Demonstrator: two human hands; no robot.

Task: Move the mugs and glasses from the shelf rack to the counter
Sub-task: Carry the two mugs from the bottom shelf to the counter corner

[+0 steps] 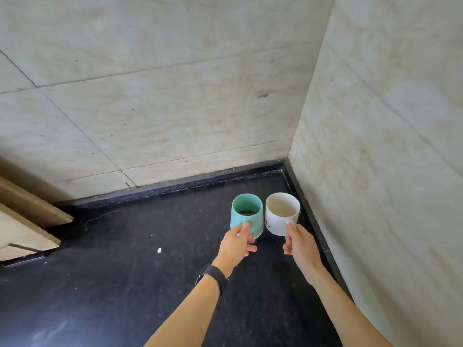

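Two mugs stand side by side near the back right corner of the black counter (125, 271). My left hand (235, 244) grips the handle of the teal mug (246, 217), which has a dark residue inside. The white mug (281, 214) is to its right, and my right hand (299, 244) grips its handle. Both mugs are upright and close together, almost touching. I cannot tell whether their bases touch the counter. No shelf rack or glasses are in view.
Tiled walls (175, 108) close in the counter at the back and on the right (388, 171). A wooden board or cabinet edge (27, 221) juts in at the left. A small white speck (159, 250) lies on the counter.
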